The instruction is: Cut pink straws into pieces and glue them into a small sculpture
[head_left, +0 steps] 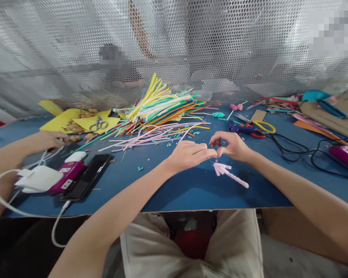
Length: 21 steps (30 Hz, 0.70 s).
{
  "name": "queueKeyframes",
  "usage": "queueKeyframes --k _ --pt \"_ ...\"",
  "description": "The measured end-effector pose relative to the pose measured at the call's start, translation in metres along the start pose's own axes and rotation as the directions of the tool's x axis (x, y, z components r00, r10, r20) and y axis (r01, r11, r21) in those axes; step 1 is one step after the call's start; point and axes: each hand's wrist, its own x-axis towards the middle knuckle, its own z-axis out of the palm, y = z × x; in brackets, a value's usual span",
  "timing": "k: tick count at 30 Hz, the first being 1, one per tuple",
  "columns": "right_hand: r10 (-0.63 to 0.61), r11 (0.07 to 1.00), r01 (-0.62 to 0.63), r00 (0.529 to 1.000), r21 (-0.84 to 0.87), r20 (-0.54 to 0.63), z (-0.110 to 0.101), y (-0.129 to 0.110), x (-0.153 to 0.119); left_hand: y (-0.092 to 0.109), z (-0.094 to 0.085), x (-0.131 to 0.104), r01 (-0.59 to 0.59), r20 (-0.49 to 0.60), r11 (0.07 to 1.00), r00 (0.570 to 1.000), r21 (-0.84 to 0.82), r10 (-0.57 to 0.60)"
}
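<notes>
My left hand [188,155] is closed in front of me, its fingers pointing right. The fingertips of my right hand [230,146] meet them in a pinch. Whatever lies between the fingertips is too small or hidden to make out. A pale lilac pipe cleaner [188,131] shows just behind my left hand; whether I hold it I cannot tell. Below my right hand, a fuzzy pink-lilac branched piece [230,173] made of pipe cleaner lies on the blue table [174,193].
A heap of coloured pipe cleaners [162,108] lies behind my hands. Scissors [262,125] and a blue glue gun [240,127] with a black cord lie right. Left are a phone [88,175], a purple power strip [68,177], grey scissors [98,124] and another person's hand [50,141].
</notes>
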Motion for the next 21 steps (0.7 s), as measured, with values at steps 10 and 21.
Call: queueKeyframes --k 10,21 --pt "-0.035 0.999 0.036 0.998 -0.021 0.056 -0.003 -0.001 0.001 0.003 -0.006 0.008 -0.059 0.061 0.998 0.996 -0.004 0.059" --pt "-0.028 1.000 0.027 0.994 0.016 0.102 -0.011 -0.003 0.000 0.006 -0.006 0.010 0.013 0.039 0.995 0.999 -0.096 -0.010"
